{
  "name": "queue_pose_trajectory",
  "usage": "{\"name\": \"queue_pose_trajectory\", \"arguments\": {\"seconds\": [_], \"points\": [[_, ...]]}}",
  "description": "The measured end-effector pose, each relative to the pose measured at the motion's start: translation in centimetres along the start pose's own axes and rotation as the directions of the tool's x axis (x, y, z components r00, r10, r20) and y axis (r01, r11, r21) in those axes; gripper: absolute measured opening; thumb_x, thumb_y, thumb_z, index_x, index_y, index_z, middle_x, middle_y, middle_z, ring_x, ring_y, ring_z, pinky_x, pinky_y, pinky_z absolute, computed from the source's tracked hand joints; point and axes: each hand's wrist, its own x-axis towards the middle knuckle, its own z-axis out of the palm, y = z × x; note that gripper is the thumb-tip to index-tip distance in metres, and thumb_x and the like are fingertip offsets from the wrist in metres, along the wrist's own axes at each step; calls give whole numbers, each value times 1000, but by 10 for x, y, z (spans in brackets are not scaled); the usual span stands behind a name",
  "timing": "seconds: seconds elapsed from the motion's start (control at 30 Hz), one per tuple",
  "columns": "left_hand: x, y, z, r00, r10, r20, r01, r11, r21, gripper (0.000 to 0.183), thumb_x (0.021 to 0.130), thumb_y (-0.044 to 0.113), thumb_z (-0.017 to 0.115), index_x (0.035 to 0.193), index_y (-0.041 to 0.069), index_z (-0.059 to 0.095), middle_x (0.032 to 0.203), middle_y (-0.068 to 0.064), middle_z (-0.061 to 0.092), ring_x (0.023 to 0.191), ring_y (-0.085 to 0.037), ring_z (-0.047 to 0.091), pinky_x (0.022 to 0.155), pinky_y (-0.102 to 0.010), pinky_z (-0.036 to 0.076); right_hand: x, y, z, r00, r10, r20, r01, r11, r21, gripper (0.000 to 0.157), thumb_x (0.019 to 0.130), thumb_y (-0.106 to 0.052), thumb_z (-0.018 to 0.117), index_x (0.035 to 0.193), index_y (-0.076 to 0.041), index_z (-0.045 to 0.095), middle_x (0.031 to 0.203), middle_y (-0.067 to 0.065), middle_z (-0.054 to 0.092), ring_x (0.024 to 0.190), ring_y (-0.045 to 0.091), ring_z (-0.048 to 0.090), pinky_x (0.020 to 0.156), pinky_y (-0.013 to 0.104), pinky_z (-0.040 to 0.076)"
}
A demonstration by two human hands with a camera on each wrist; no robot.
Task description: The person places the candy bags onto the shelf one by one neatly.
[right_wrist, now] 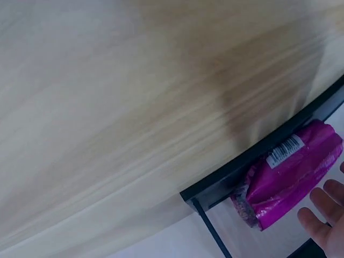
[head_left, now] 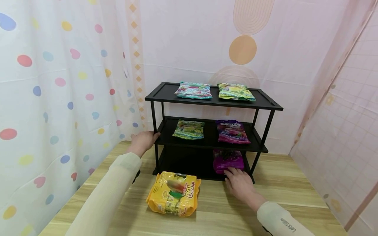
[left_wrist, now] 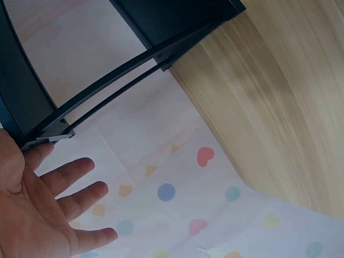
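My left hand [head_left: 143, 142] is at the left end of the black rack's middle shelf [head_left: 211, 132]. In the left wrist view its fingers [left_wrist: 78, 204] are spread and straight, the index finger right at the shelf's corner. My right hand [head_left: 240, 185] reaches the front of a glossy purple bag [head_left: 227, 162] on the right of the bottom shelf, fingertips at its lower edge. The right wrist view shows this bag with a barcode label and the hand's fingers [right_wrist: 325, 204] extended beside it. A yellow bag [head_left: 174, 193] printed with a mango lies on the table before the rack.
On the top shelf [head_left: 214, 95] lie a teal-and-red bag [head_left: 193, 90] and a yellow-green bag [head_left: 236, 91]. A green bag [head_left: 189, 129] and a purple candy bag [head_left: 232, 131] occupy the middle one. Patterned curtains [head_left: 73, 82] enclose the wooden table [head_left: 283, 196].
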Motion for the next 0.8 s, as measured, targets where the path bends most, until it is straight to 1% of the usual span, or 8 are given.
{"name": "queue_pose_trajectory", "arguments": {"seconds": [0.13,0.23,0.43,0.53,0.63,0.8], "points": [[0,0,0,1000,3,1,-3,1000,7,52,109,41,32,118,2,65,119,-29,64,113,-54,56,98,-79,24,4,3,-7,997,-6,-72,4,1000,-24,32,90,-18,72,119,-5,70,116,14,68,100,35,66,78,49,55],[0,0,0,1000,7,-2,-7,1000,15,51,109,41,32,118,3,65,119,-28,65,112,-54,57,97,-79,25,7,7,-13,995,7,-103,-10,999,-30,31,90,-16,73,119,-5,71,115,15,68,99,35,66,77,49,55],[1,-1,1,1000,10,-8,-10,1000,15,51,109,41,32,116,3,65,118,-28,65,112,-54,56,97,-79,25,11,18,-24,988,48,-149,-50,999,-8,32,89,-13,72,119,-3,70,116,17,68,100,37,65,80,52,54],[1,-1,2,1000,11,-9,-11,1000,14,51,109,41,32,116,3,65,118,-29,65,112,-54,57,97,-79,24,12,22,-29,981,50,-189,-52,999,-2,31,89,-14,73,117,-2,71,114,17,68,97,36,65,76,52,54],[1,-1,2,1000,12,-7,-12,1000,11,51,109,41,32,119,3,65,119,-29,64,112,-54,56,97,-80,23,14,26,-34,968,32,-250,-31,999,7,30,88,-14,74,115,-2,72,112,18,68,93,35,66,72,50,55],[1,-2,1,1000,7,5,-7,1000,4,53,109,41,31,122,2,64,122,-29,63,115,-54,55,98,-80,22,18,30,-41,935,-20,-355,27,1000,15,27,88,-13,72,112,-1,72,109,18,69,90,34,66,70,48,56]]}}
